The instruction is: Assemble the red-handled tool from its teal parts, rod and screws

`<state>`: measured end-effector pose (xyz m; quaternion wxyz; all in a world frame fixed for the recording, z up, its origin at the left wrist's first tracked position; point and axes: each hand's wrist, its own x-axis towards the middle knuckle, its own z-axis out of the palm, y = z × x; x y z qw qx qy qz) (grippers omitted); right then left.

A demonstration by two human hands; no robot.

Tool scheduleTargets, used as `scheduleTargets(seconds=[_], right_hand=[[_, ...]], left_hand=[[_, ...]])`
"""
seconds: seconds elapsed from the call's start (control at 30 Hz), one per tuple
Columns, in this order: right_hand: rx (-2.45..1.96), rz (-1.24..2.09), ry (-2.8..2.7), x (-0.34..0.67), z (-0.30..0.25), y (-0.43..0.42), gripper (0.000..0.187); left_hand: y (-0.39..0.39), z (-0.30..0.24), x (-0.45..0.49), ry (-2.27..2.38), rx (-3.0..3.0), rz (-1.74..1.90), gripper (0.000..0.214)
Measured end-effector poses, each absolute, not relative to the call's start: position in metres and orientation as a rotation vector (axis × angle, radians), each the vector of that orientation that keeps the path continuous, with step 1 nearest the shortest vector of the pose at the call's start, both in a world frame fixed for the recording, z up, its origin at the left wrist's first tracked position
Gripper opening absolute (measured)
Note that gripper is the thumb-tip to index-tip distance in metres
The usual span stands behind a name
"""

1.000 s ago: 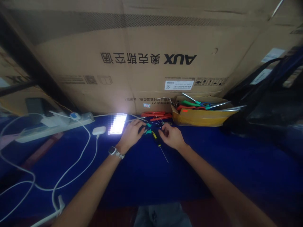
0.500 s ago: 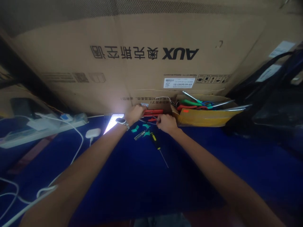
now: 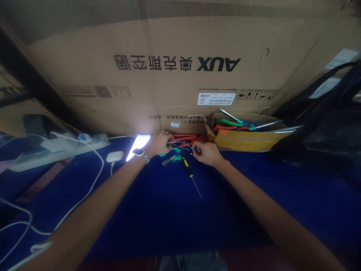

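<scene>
A thin pale wire stretches between my two hands at the back of the blue table. My left hand, with a watch on its wrist, is closed with its fingertips at the wire's left end. My right hand pinches at the other end; a small dark bit shows between its fingers, too blurred to name. Just behind the wire lie red-handled tools, partly covered by my hands. In front are green pieces, a small clear-handled tool and a black-and-yellow screwdriver.
A yellow-sided box full of tools stands at the right. To the left are a lit phone, a white charging case, a power strip and loose white cables. A large carton walls off the back.
My left hand has come down from the small label at the carton's foot. My right hand has shifted slightly right and nearer to me, uncovering more of the red tools. The view has shifted slightly.
</scene>
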<state>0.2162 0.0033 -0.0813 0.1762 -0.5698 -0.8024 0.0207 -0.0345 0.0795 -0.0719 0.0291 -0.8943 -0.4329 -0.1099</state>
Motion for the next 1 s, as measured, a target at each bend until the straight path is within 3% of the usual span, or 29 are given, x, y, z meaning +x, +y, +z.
scheduleTargets(seconds=[0.17,0.37,0.53,0.63,1.0], right_hand=[[-1.547,0.012,-2.232,0.217,-0.090,0.000,0.011],[-1.486,0.039,-2.255,0.214,-0.095,-0.007,0.011],[-1.459,0.054,-2.278,0.210,-0.098,-0.009,0.014],[-1.481,0.065,-2.256,0.208,-0.100,-0.008,0.016],[-1.446,0.153,-2.230,0.209,-0.103,-0.004,0.022]], left_hand=[[0.082,-0.069,-0.043,-1.252,-2.799,-0.325,0.024],[0.081,-0.051,-0.043,-1.162,-2.818,-0.311,0.035],[0.074,-0.052,-0.032,-1.469,-2.609,-0.335,0.016],[0.069,-0.058,-0.029,-1.565,-2.613,-0.262,0.016],[0.086,-0.057,-0.049,-1.208,-2.810,-0.177,0.030]])
